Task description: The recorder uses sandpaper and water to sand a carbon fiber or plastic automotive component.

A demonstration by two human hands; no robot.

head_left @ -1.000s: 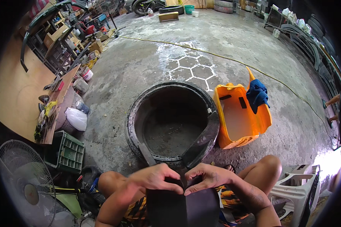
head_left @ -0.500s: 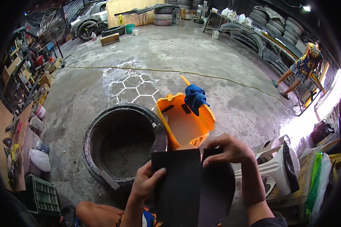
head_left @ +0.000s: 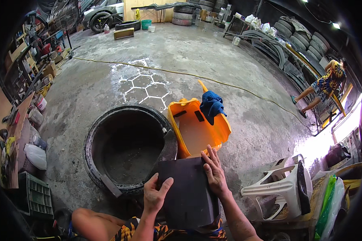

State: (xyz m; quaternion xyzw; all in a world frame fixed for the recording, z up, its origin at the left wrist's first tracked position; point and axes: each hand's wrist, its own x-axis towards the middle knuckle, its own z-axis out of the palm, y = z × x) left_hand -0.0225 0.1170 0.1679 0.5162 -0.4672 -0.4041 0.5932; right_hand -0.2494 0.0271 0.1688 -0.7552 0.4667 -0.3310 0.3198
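A dark, flat black sheet (head_left: pixel 185 193), which looks like sandpaper, is held above my lap. My left hand (head_left: pixel 156 194) is closed on its left edge, thumb lying on the top face and fingers hidden beneath. My right hand (head_left: pixel 215 170) lies along the sheet's right edge with its fingers stretched out. Just past the sheet, a curved, woven-pattern dark piece (head_left: pixel 169 145) leans on the rim of a big black round tub (head_left: pixel 93 138). Beside it stands an orange container (head_left: pixel 225 130) of cloudy water, a blue cloth (head_left: pixel 212 105) draped over its edge.
A grey bar-shaped block (head_left: pixel 110 185) lies on the tub's near rim. At right are a white plastic stool (head_left: pixel 265 190) on its side and plastic-wrapped items. A yellowish cord (head_left: pixel 181 73) crosses the floor. Another person (head_left: pixel 328 82) stands at far right; a green crate (head_left: pixel 38 197) sits at left.
The sheet's right-hand part no longer spreads out to the right; the sheet looks narrower. My right hand has gone from pinching its top edge to lying stretched along its right side.
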